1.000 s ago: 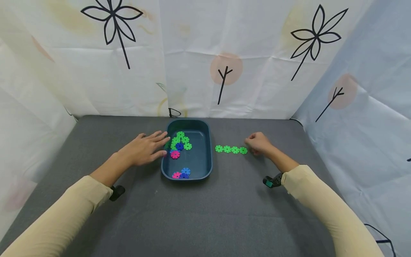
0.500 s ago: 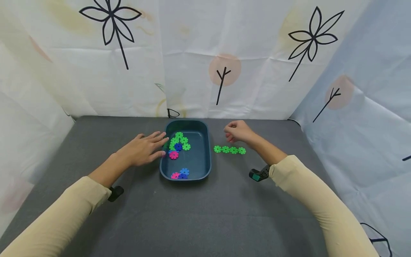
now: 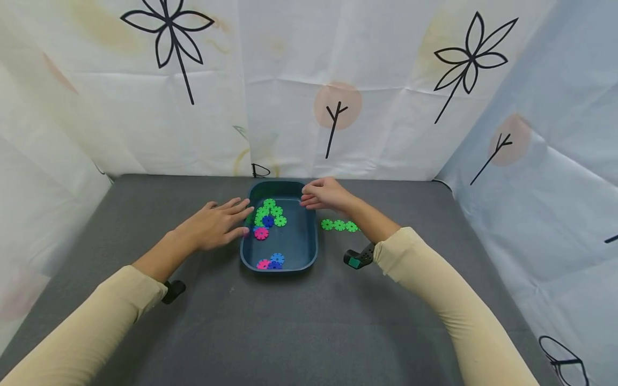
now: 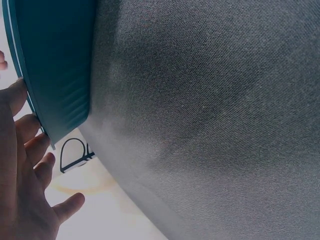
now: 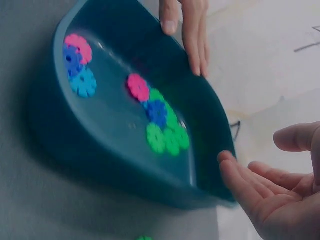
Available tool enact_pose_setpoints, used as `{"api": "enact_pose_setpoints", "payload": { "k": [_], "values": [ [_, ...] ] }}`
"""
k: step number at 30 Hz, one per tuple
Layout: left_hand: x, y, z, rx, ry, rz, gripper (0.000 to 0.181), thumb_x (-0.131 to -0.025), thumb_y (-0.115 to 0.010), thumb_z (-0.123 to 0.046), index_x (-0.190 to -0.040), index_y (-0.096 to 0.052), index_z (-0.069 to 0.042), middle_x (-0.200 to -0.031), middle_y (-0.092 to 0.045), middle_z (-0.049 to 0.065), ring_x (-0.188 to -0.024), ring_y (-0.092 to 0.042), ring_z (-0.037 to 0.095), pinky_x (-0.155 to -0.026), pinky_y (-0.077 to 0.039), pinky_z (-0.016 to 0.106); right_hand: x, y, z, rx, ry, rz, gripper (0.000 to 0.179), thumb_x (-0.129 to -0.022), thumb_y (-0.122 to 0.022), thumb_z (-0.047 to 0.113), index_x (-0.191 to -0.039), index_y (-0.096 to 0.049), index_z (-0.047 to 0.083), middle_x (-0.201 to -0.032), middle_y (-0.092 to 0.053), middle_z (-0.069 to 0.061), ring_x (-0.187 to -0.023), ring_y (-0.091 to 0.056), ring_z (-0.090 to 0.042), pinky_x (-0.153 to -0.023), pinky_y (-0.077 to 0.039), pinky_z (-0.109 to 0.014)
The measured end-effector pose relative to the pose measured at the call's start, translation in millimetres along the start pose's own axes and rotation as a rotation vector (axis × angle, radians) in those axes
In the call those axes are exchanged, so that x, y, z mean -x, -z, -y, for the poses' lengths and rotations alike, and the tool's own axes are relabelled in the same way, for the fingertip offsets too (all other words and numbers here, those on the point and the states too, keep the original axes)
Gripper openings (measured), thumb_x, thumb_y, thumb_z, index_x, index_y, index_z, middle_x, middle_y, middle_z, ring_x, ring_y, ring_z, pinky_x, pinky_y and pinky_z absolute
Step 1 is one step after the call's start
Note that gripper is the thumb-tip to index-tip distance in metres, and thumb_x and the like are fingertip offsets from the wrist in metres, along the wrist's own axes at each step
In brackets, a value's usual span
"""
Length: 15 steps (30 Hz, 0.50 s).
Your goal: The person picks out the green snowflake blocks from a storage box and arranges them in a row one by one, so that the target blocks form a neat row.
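Observation:
A dark teal plastic tray (image 3: 300, 244) stands on the table. My left hand (image 3: 217, 225) rests its straight fingers on the tray's left rim. Above the right rim, toward the back, hovers my right hand (image 3: 329, 194); the right wrist view has its fingers and thumb apart and holding nothing. Inside the tray lie several green notched discs (image 5: 172, 141), with a dark blue disc (image 5: 157, 113) and a pink disc (image 5: 138, 87) beside them. Another small cluster of pink and blue discs (image 3: 277, 258) is at the near end. Right of the tray lies a row of green discs (image 3: 339, 225), its right end hidden by my forearm.
Grey cloth covers the table (image 3: 270, 327). White printed curtains (image 3: 289, 107) close off the back and both sides. Each wrist wears a black camera strap; the right one (image 3: 357, 258) shows a green patch.
From the right end of the green row, my right hand has risen and moved left to the tray's right rim. The left hand stays in place on the left rim.

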<state>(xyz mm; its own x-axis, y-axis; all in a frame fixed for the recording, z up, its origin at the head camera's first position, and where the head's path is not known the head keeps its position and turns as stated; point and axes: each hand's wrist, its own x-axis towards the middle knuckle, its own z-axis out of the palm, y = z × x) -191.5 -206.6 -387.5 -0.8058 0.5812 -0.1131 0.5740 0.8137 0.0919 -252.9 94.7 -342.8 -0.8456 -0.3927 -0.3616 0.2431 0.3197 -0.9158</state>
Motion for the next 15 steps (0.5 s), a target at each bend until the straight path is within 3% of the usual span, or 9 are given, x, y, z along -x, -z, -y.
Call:
{"api": "enact_pose_setpoints", "payload": {
  "k": [8,15],
  "values": [
    [0.1,-0.8,1.4,0.000,0.005,-0.005,0.066,-0.102,-0.049,-0.045,-0.154,-0.036,-0.007,-0.160,-0.029,0.018,-0.147,-0.026,0.041,-0.107,-0.028,0.070,-15.9,-31.3,-7.7,0.044,-0.085,0.084,0.048,-0.104,-0.051,0.016,-0.145,-0.041,-0.006,-0.142,-0.048,-0.032,-0.128,-0.054,-0.039,-0.107,-0.043,-0.046],
    [-1.1,-1.0,2.3,0.002,0.007,0.004,0.066,-0.102,-0.049,-0.046,-0.154,-0.036,-0.008,-0.160,-0.028,0.017,-0.147,-0.025,0.040,-0.107,-0.027,0.071,-26.6,-49.9,-18.4,0.110,-0.118,0.081,0.047,-0.103,-0.053,0.018,-0.143,-0.042,-0.004,-0.136,-0.051,-0.031,-0.123,-0.057,-0.039,-0.103,-0.047,-0.045]
  ]
}}
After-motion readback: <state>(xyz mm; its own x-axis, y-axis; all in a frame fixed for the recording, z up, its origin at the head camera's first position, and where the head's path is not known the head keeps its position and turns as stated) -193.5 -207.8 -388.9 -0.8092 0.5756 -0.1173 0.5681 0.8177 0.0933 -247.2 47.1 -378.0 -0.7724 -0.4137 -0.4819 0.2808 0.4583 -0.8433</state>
